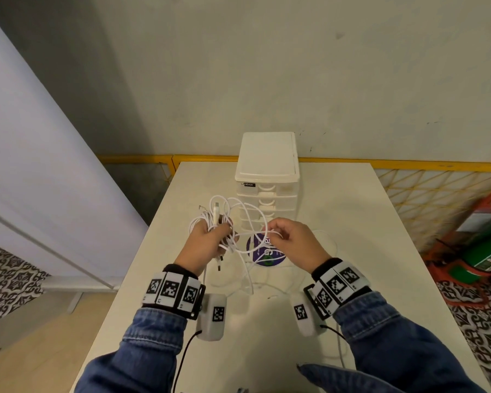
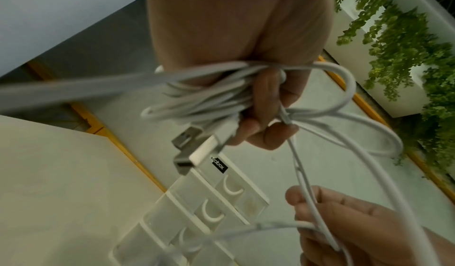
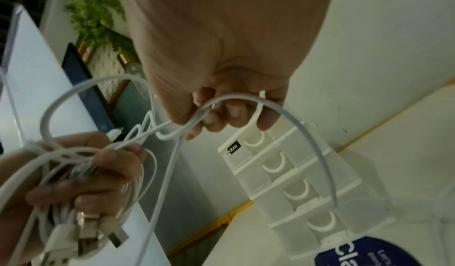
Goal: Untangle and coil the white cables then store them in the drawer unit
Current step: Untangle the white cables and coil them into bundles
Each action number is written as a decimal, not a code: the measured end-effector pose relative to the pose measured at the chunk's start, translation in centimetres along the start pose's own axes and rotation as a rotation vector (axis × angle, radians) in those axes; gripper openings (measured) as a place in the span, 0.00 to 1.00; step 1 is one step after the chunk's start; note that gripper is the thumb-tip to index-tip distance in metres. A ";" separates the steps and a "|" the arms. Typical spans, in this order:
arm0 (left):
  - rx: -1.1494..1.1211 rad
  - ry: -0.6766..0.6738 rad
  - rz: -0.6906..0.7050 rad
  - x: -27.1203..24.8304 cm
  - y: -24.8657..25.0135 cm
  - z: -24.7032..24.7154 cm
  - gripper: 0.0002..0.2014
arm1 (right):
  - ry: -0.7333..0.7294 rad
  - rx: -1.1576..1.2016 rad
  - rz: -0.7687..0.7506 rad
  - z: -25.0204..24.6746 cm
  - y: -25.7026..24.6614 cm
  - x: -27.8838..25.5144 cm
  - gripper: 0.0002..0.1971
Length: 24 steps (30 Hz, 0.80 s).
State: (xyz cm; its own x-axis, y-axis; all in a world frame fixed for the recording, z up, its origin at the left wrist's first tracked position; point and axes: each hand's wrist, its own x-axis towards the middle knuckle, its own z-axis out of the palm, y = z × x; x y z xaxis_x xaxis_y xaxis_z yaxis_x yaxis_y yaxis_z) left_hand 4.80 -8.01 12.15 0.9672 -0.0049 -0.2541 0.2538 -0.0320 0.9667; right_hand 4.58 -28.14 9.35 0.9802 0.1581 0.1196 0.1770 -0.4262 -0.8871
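Observation:
My left hand (image 1: 224, 231) grips a bundle of white cables (image 1: 216, 217) above the white table (image 1: 352, 222), its fingers curled round the coils (image 2: 204, 99). USB plugs (image 2: 189, 149) stick out of the bundle. A few centimetres to the right, my right hand (image 1: 274, 235) pinches a loose white strand (image 3: 307, 134) that loops back to the bundle. Further strands hang down to the tabletop (image 1: 247, 279). The white drawer unit (image 1: 267, 165) stands just behind both hands, with all the drawers I can see closed (image 3: 283, 173).
A round purple sticker (image 1: 264, 253) lies on the table under the hands. A yellow wire fence (image 1: 437, 194) runs behind the table. Green and orange objects (image 1: 482, 251) sit on the floor at the right. A pale panel (image 1: 40, 165) leans at the left.

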 end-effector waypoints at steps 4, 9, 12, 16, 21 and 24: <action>-0.036 0.047 -0.028 0.3 -0.1 0.0 0.19 | 0.046 -0.005 0.047 -0.1 0.3 -0.2 0.06; -0.026 0.062 -0.030 0.3 0.0 -0.2 0.15 | -0.039 0.045 0.097 -0.2 -0.4 -0.5 0.01; -0.118 0.135 -0.024 0.2 0.4 -1.2 0.15 | -0.032 -0.057 0.090 -1.0 0.6 -0.4 0.12; -0.197 0.278 0.011 0.0 1.3 -3.3 0.07 | 0.048 0.024 0.097 -3.0 2.8 -0.6 0.09; -0.177 0.252 -0.008 -0.1 1.3 -2.6 0.03 | 0.165 0.075 0.000 -3.0 2.1 -0.5 0.07; -0.115 0.194 -0.020 -0.2 1.1 -1.3 0.04 | 0.124 0.014 -0.085 -2.3 0.8 -0.2 0.07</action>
State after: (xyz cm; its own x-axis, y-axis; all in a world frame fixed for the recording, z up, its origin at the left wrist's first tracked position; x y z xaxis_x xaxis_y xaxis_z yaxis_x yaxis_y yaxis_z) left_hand 4.90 -6.71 13.33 0.9434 0.1874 -0.2737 0.2623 0.0837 0.9614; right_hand 4.75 -30.52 9.68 0.9654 0.0816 0.2478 0.2594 -0.4032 -0.8776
